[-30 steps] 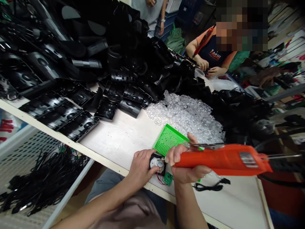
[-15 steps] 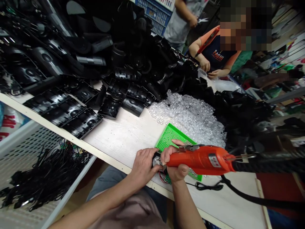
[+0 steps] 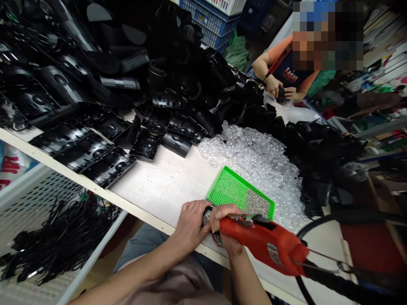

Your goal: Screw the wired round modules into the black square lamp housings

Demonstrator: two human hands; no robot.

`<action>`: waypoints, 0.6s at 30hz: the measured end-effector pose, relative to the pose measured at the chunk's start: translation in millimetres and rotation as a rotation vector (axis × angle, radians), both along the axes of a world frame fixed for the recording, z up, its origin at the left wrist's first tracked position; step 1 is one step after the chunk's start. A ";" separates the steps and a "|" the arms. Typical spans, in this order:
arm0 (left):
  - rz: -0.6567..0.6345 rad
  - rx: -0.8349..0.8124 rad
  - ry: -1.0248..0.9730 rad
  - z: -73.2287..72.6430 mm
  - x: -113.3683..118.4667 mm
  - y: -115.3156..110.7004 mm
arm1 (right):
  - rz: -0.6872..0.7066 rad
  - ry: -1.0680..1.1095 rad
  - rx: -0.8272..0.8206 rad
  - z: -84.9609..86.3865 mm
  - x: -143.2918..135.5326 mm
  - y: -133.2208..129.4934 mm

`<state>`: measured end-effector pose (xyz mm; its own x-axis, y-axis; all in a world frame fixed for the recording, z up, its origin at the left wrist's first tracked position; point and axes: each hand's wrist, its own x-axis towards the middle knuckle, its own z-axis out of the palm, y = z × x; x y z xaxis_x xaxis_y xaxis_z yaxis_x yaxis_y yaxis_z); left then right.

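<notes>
My right hand [image 3: 225, 220] is wrapped round a red electric screwdriver [image 3: 263, 243], its body slanting down to the right and its cable trailing off. The tool's tip is hidden behind my fingers. My left hand [image 3: 191, 222] grips a small black part with a grey metal piece [image 3: 207, 214] at the table's front edge, and the fingers of both hands meet there. Red wires [image 3: 217, 239] and a bit of green circuit board hang below it. Just beyond my hands lies a green perforated tray [image 3: 222, 186], with many small screws [image 3: 258, 204] heaped at its right end.
Clear plastic lens pieces [image 3: 254, 156] are piled behind the tray. Black housing shells [image 3: 110, 165] lie in rows at left, with a large black heap behind. A white crate [image 3: 92, 250] of black cables stands lower left. Across the table, a co-worker's hands [image 3: 280, 91] hold something dark.
The screwdriver's rear end has swung down and toward me, uncovering the screws in the tray. My left hand has barely moved. The person with scissors at the back is out of sight.
</notes>
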<state>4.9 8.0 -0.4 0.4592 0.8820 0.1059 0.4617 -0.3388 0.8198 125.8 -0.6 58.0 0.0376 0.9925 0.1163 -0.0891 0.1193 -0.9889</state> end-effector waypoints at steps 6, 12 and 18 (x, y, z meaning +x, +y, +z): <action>0.009 0.027 0.031 -3.0 -0.8 -0.4 | -0.239 0.192 0.281 27.4 24.1 26.1; 0.020 0.059 0.046 -3.8 -0.6 0.7 | -0.328 0.116 0.211 -3.6 54.1 66.9; 0.006 0.075 0.040 -7.0 -0.6 0.5 | -0.300 0.108 0.191 -21.4 56.2 70.0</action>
